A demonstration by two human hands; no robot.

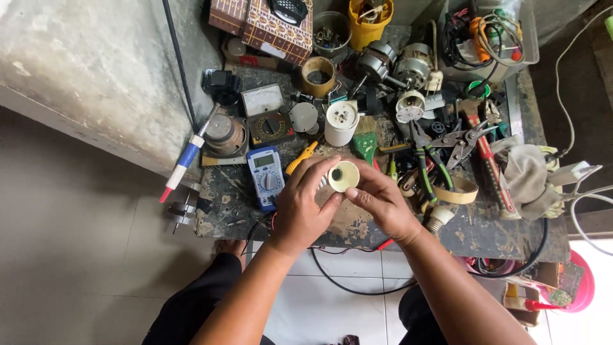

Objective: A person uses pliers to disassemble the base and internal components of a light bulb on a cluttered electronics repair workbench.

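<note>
Both of my hands hold one small cream plastic cap [343,176] with a dark hole in its middle, just above the front of a cluttered workbench [485,233]. My left hand [303,207] grips its left side with thumb and fingers. On the cap's right side are the fingertips of my right hand [382,204]. A blue multimeter [265,177] lies just left of my left hand. A white cylindrical part [341,123] stands upright behind the cap.
Pliers [424,153] and snips [465,140] lie right of my hands, beside a grey rag [527,176]. Small motors [396,64], a tape roll [318,76], an analogue meter [268,115] and a yellow tub [369,19] crowd the back. A black cable [348,284] hangs below the bench over white tiles.
</note>
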